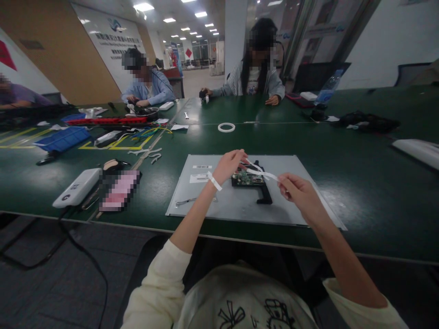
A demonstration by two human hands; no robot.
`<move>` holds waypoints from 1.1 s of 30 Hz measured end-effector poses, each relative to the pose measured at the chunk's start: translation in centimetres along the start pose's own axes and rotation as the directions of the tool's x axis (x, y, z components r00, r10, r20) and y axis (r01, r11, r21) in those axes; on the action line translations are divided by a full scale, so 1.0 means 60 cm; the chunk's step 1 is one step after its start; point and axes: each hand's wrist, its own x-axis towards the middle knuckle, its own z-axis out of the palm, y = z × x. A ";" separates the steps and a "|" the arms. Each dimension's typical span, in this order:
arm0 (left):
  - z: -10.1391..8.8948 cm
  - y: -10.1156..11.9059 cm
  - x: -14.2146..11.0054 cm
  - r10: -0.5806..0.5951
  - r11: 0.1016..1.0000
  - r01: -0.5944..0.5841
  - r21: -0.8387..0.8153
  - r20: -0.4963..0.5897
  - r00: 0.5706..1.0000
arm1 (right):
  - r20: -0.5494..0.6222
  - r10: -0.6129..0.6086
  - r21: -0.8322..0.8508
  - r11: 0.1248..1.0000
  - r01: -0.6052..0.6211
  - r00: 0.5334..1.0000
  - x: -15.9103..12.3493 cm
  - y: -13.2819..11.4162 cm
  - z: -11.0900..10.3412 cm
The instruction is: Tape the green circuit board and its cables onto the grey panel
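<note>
Green table [343, 153], left hand [229, 165] arched, right hand [302, 194] pinched around white strip [271, 175].

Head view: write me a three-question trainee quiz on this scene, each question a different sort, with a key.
1. Multiple choice: what does the right hand pinch?
a) a wrench
b) a white strip
c) a bottle

2. True or false: the white ring lies on the green table beyond the gray panel.

3. Fill in: a white band crosses the person's ____ wrist.

Key: 1. b; 2. true; 3. left.
</note>
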 end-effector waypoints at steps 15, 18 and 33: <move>0.104 -0.008 -0.082 0.034 0.783 -0.051 0.619 0.038 0.999 | -0.007 -0.220 -0.754 0.642 0.140 0.975 0.007 0.058 -0.016; 0.117 -0.009 -0.086 -0.006 0.727 0.001 0.687 0.004 1.000 | 0.000 -0.190 -0.819 0.564 0.109 0.982 0.007 0.062 -0.011; 0.133 -0.018 -0.084 -0.014 0.635 0.040 0.772 -0.040 0.999 | -0.067 -0.060 -0.943 0.329 -0.043 0.996 -0.001 0.050 0.009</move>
